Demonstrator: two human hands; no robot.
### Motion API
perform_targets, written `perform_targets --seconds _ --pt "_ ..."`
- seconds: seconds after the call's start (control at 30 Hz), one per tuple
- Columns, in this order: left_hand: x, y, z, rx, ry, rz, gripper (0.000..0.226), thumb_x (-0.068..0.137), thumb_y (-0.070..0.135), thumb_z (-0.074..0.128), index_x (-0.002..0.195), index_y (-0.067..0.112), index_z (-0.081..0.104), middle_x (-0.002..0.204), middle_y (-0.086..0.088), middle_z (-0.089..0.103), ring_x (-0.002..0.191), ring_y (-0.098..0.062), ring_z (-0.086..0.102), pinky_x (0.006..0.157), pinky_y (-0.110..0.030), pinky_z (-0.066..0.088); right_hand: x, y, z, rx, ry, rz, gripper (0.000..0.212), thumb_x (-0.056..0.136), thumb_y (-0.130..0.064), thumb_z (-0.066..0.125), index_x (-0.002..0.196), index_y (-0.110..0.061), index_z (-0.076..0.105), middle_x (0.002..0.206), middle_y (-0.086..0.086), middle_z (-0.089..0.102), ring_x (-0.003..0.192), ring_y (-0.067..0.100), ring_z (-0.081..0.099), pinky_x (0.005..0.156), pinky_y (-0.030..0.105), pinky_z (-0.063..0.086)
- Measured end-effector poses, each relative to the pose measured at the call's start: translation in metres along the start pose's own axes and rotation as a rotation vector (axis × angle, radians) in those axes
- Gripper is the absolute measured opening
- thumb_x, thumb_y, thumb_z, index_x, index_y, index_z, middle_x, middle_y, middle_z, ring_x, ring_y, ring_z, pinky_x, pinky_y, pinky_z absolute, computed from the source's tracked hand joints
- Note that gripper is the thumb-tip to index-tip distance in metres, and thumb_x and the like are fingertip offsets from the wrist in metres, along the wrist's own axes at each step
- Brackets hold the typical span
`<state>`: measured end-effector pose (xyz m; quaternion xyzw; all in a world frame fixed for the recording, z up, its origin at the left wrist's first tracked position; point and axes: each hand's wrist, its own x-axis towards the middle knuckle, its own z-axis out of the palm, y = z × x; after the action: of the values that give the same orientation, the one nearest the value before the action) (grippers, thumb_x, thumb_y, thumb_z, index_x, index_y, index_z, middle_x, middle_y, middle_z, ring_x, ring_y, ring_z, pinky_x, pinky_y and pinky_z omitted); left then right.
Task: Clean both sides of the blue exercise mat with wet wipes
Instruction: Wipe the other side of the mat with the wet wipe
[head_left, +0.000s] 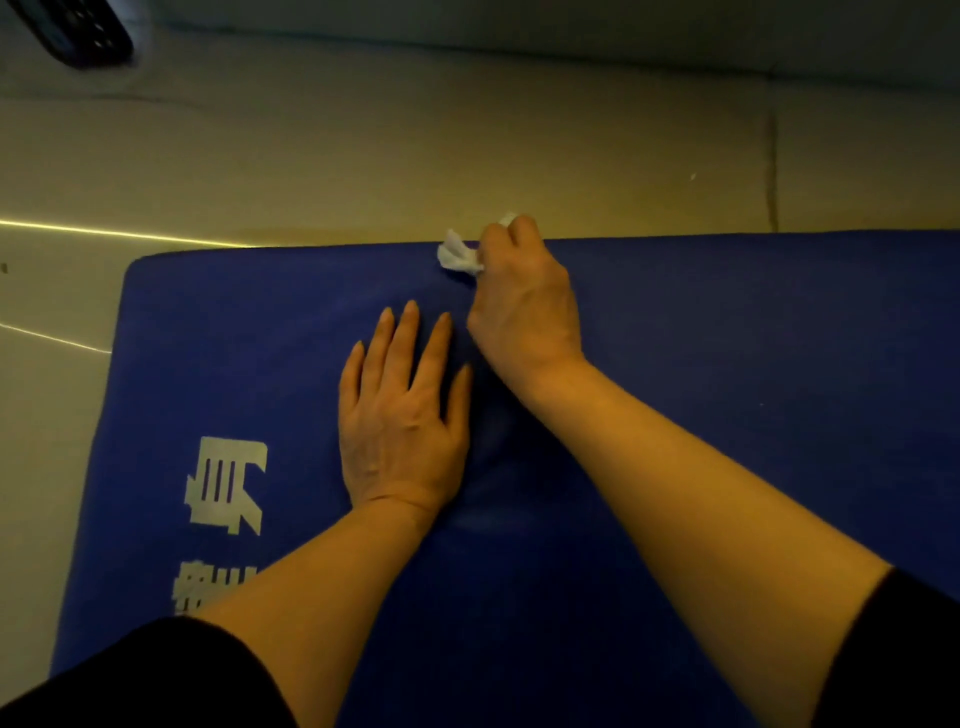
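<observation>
the right hand (524, 306) is gripping a white wipe (458, 255) at the blue mat's (727, 364) far edge — the left hand (402, 415) is lying flat, fingers straight, on it.

One blue mat (675, 415), one white wipe (457, 257), two hands (left hand (400, 415) and right hand (524, 306)), two black sleeves (156, 675), one dark object (78, 31) on the floor.
</observation>
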<state>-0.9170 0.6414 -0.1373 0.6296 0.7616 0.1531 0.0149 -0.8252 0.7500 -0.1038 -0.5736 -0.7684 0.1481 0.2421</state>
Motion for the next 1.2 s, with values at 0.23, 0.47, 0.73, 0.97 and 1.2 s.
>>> perform_targets --seconds 0.23,0.47,0.73,0.97,1.2 --pt "-0.001 0.001 0.001 0.021 0.003 0.006 0.052 0.099 0.045 0.034 0.144 0.021 0.044 0.151 -0.007 0.039 0.143 -0.024 0.030 0.117 -0.042 0.022 0.010 0.058 -0.044 -0.165 0.133 0.431 0.019 0.086 -0.005 0.049 0.104 -0.004 0.053 0.118 0.012 0.050 0.097 0.031 0.053 0.063 0.025 0.026" --pt "0.000 0.000 0.001 0.040 0.007 0.006 0.052 0.098 0.045 0.034 0.143 0.021 0.045 0.151 -0.007 0.039 0.143 -0.024 0.030 0.116 -0.043 0.023 0.009 0.012 -0.014 0.004 -0.046 0.133 0.018 0.083 -0.003 0.053 0.101 -0.005 0.052 0.110 0.011 0.050 0.080 0.026 0.051 0.060 0.026 0.029" --pt "0.000 0.001 0.001 0.023 -0.005 0.004 0.053 0.098 0.046 0.033 0.144 0.021 0.043 0.152 -0.007 0.038 0.143 -0.024 0.029 0.117 -0.043 0.022 -0.023 0.048 -0.043 -0.086 0.109 0.330 0.024 0.077 0.002 0.057 0.101 0.001 0.055 0.113 0.021 0.053 0.087 0.038 0.056 0.061 0.024 0.026" --pt "0.001 0.000 0.000 0.016 0.001 0.000 0.054 0.097 0.046 0.032 0.143 0.021 0.044 0.152 -0.007 0.039 0.143 -0.024 0.029 0.116 -0.042 0.022 -0.041 0.014 -0.027 -0.020 -0.104 0.009 0.020 0.077 -0.004 0.065 0.095 -0.002 0.056 0.110 0.021 0.055 0.079 0.039 0.059 0.059 0.035 0.043" --pt "0.000 0.001 0.000 0.017 -0.016 -0.007 0.055 0.098 0.048 0.030 0.145 0.022 0.042 0.152 -0.006 0.037 0.144 -0.024 0.028 0.117 -0.042 0.021 -0.044 0.061 -0.052 -0.106 0.074 0.264 0.015 0.083 0.001 0.049 0.097 -0.002 0.053 0.115 0.022 0.051 0.082 0.039 0.054 0.062 0.031 0.032"
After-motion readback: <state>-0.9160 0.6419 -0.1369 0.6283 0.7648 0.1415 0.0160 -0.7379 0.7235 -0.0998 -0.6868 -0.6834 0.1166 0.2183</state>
